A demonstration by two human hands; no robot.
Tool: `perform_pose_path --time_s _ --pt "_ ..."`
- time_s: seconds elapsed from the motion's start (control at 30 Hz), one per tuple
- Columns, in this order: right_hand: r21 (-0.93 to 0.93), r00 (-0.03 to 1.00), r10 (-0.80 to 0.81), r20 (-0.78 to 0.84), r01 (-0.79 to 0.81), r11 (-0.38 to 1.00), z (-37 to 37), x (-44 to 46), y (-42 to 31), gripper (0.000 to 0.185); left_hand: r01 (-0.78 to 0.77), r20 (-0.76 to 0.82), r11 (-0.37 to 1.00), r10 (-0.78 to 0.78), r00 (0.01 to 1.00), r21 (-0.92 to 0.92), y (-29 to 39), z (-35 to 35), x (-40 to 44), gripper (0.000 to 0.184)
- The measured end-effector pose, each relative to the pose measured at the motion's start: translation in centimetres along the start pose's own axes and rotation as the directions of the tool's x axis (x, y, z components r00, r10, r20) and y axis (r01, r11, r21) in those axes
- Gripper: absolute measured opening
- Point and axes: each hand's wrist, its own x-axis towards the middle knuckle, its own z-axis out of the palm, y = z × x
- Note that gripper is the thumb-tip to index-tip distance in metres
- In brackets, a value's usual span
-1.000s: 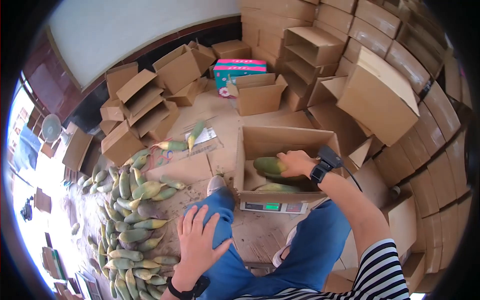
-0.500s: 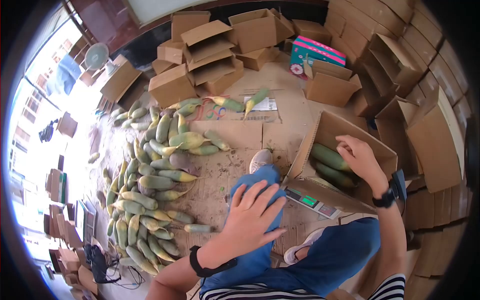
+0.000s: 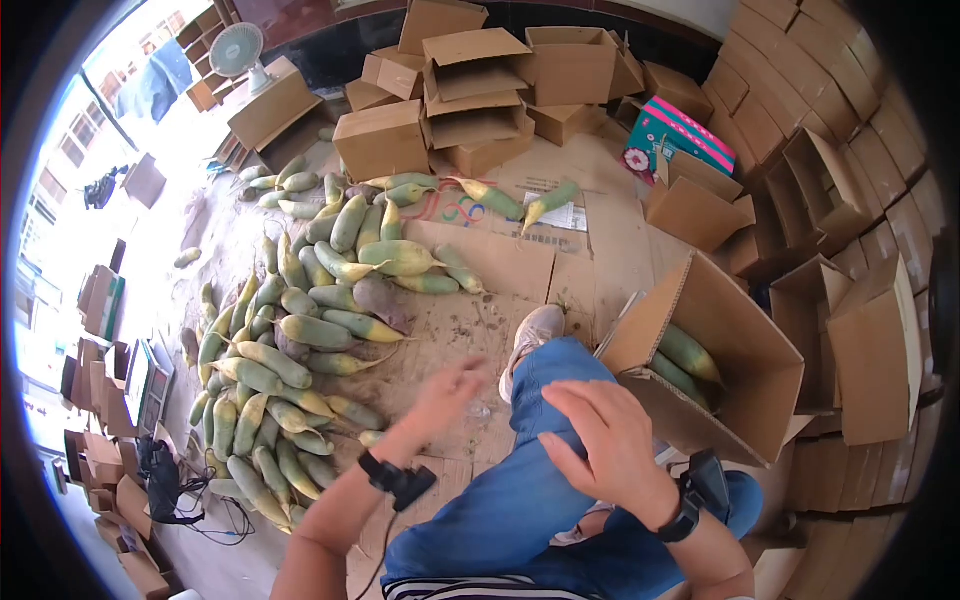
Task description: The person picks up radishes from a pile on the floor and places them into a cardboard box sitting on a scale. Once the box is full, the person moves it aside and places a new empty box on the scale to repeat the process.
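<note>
A large heap of green radishes (image 3: 285,365) lies on flattened cardboard to my left. My left hand (image 3: 445,398) is just right of the heap, slightly blurred, its fingers stretched out with nothing in them. Over my knee is my right hand (image 3: 610,440), open, thumb apart from the lightly bent fingers. An open cardboard box (image 3: 740,350) stands tilted to my right. Inside it lie green radishes (image 3: 688,358), partly hidden by its wall. Both wrists wear black bands.
Several cardboard boxes (image 3: 380,140) are piled at the back, with a teal and pink box (image 3: 680,140) near them. Stacked cartons (image 3: 840,90) line the right side. A fan (image 3: 238,52) stands back left. Two radishes (image 3: 550,203) lie apart ahead.
My right hand has come out of the box and moved left over my leg. My left hand has moved left off my knee toward the heap. The view has shifted and the scale display is hidden.
</note>
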Motion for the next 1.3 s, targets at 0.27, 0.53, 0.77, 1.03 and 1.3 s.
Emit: perform_pose_path --time_s 0.27,0.53,0.77,1.03,1.3 --pt "0.061 0.999 0.045 0.012 -0.046 0.997 -0.3 0.5 1.3 0.033 0.345 -0.585 0.662 0.175 0.792 0.666 -15.3 -14.8 12.7 0.060" --pt "0.183 0.985 0.169 0.026 -0.171 0.968 -1.5 0.9 1.6 0.029 0.365 -0.635 0.806 0.018 0.772 0.466 -19.5 -25.0 21.6 0.087" --pt "0.236 0.987 0.151 0.048 -0.158 0.959 -1.1 1.8 2.3 0.027 0.421 -0.682 0.795 -0.013 0.731 0.436 -16.6 -24.3 21.7 0.077" --pt "0.227 0.989 0.145 0.025 -0.147 0.963 -0.5 2.1 1.5 0.027 0.483 -0.606 0.486 0.127 0.785 0.728 -14.7 -20.5 20.2 0.055" --pt "0.215 0.986 0.166 -0.007 -0.161 0.963 -0.3 2.3 1.1 0.027 0.416 -0.502 0.656 -0.064 0.862 0.630 -19.3 -13.6 18.3 0.082"
